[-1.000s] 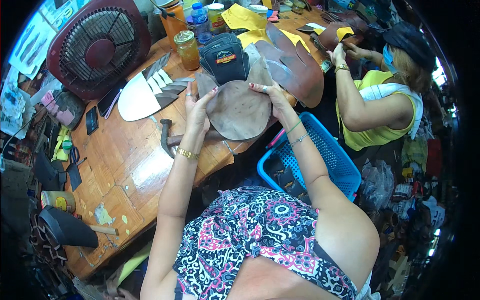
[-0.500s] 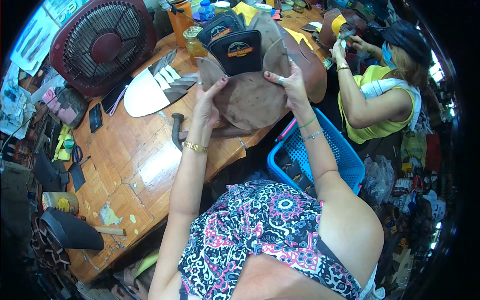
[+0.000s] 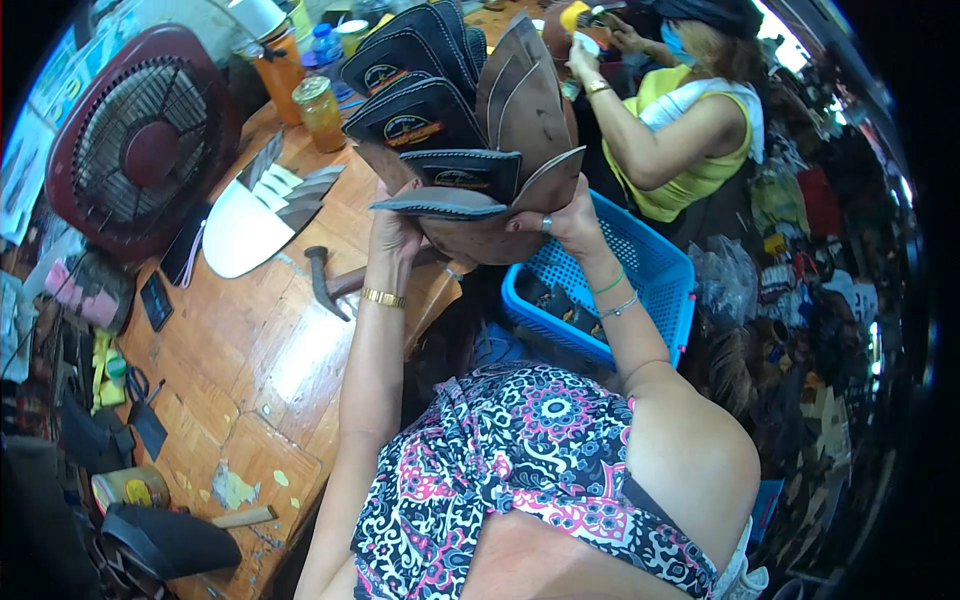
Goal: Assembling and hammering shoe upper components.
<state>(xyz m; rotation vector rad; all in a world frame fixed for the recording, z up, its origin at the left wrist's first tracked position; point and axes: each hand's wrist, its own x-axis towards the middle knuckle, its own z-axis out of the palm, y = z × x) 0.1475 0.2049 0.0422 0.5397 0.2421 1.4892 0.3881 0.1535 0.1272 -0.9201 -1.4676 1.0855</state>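
Desk (image 3: 250, 350): wooden, beneath raised work.
Leather stack (image 3: 470, 150): fanned upward, above both hands.
Left hand (image 3: 395, 235): grasping stack's left underside.
Right hand (image 3: 565, 215): grasping right edge.

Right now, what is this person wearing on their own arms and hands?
Both arms are bare, with no sleeves; the patterned top in black, pink and white leaves the shoulders uncovered. The left hand has a gold bangle at the wrist. The right hand has a ring on one finger, plus a thin green band and a slim silvery bracelet at the wrist.
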